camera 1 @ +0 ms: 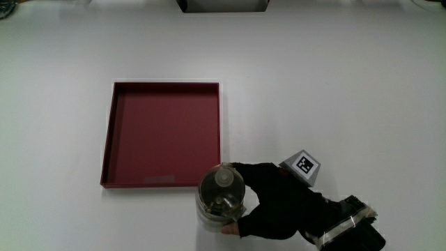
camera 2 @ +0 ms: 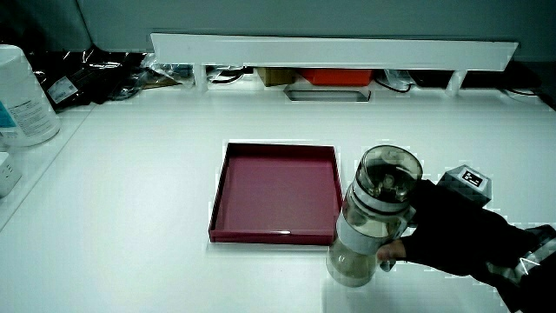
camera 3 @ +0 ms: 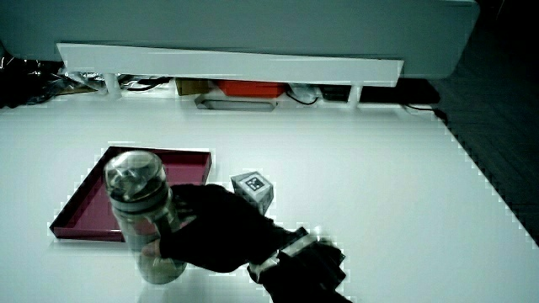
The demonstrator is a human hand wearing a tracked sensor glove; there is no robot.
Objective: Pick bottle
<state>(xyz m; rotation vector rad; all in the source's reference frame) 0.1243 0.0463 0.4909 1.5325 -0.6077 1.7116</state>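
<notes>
Plain white table (camera 1: 334,84), with a shallow square dark-red tray (camera 1: 162,134). Just beside the tray's near corner, closer to the person: upright clear plastic bottle (camera 1: 221,199), gripped by black-gloved hand (camera 1: 279,206), fingers (camera 3: 181,220) wrapped round it.

A shallow dark red tray (camera 1: 111,139) lies on the white surface (camera 1: 334,90). A low white partition (camera 2: 330,50) runs along the surface's edge farthest from the person.
</notes>
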